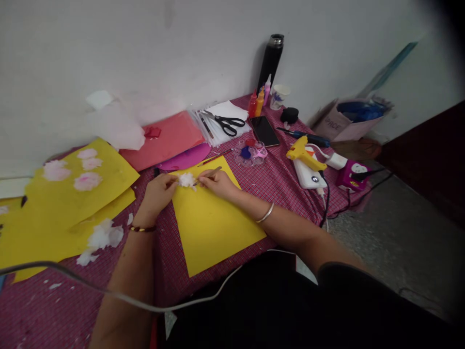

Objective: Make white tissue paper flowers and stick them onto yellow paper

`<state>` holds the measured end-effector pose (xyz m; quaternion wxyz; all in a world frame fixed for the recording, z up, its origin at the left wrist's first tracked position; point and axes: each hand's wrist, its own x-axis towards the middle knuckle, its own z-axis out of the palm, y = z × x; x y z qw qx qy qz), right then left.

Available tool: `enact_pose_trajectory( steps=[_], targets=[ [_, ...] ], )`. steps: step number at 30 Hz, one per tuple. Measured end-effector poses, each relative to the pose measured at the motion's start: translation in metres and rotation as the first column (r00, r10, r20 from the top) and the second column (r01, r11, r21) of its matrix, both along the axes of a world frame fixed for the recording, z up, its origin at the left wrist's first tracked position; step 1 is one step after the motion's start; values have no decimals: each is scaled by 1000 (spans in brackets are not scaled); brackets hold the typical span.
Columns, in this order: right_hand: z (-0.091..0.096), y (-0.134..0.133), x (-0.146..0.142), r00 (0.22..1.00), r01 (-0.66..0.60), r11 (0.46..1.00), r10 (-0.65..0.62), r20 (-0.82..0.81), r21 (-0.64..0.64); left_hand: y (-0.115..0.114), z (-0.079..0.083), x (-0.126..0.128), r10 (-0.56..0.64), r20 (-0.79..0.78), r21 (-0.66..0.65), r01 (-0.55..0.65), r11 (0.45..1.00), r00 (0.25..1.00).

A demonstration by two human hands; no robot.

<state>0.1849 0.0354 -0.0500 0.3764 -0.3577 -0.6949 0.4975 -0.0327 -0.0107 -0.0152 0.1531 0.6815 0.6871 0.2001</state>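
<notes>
A small white crumpled tissue-paper flower [187, 180] lies near the top of a yellow sheet [214, 223]. My left hand [161, 193] is closed at the flower's left edge, fingertips pinched on it. From the right, my right hand [218, 184] pinches a slim paintbrush [214, 171], its tip close to the flower's right side and hard to make out. Just behind the hands, another thin stick [208, 161] rests at the sheet's top edge. A clear palette [250, 153] with red and blue paint sits beyond my right hand.
Yellow sheets [54, 213] with pinkish paper flowers [88, 181] lie left, beside torn white tissue [103, 236]. Behind are a red folder [167, 138], black scissors [227, 123], a phone [265, 131] and paint bottles [259, 103]. A yellow glue gun [302, 152] sits right. A cable [127, 300] crosses the foreground.
</notes>
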Motion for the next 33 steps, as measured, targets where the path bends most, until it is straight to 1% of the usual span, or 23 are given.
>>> enact_pose_trajectory(
  steps=[3, 8, 12, 14, 16, 17, 20, 21, 23, 26, 29, 31, 33],
  targets=[
    [-3, -1, 0, 1000, -20, 998, 18, 24, 63, 0, 2, 2, -19, -86, 4, 19, 1000, 996],
    [-9, 0, -5, 1000, 14, 996, -16, 18, 84, 2, 5, 7, -33, -204, -9, 32, 999, 978],
    [-11, -2, -6, 999, 27, 993, -30, 21, 115, 4, 1, 6, -72, -233, -9, 71, 997, 970],
    [-8, -7, -2, 997, 9, 983, -22, 71, 181, 2, -1, 4, -102, -231, 26, 111, 993, 968],
    [-4, -15, 3, 983, -61, 952, 6, 183, 299, -5, -2, 5, -115, -239, 76, 136, 988, 964],
    [-2, -19, 6, 966, -121, 923, 25, 257, 365, -11, -2, 7, -100, -248, 105, 129, 986, 964],
    [3, -31, 13, 884, -325, 797, 66, 462, 509, -38, -2, 25, -29, -291, 167, 81, 983, 956],
    [4, -34, 14, 859, -370, 760, 61, 509, 533, -49, -3, 34, -63, -314, 141, 112, 984, 947],
    [6, -38, 14, 815, -421, 721, 33, 579, 551, -69, -6, 51, -170, -354, 83, 212, 974, 920],
    [8, -41, 13, 762, -469, 703, 15, 648, 535, -88, -13, 68, -174, -402, 83, 225, 971, 899],
    [11, -44, 11, 736, -500, 685, 14, 677, 529, -92, -19, 70, -169, -415, 87, 224, 971, 894],
    [11, -45, 11, 739, -492, 688, 6, 674, 534, -91, -21, 68, -161, -418, 97, 219, 971, 894],
    [10, -44, 10, 769, -465, 710, 27, 639, 529, -90, -23, 67, -153, -429, 108, 219, 970, 890]
  ],
)
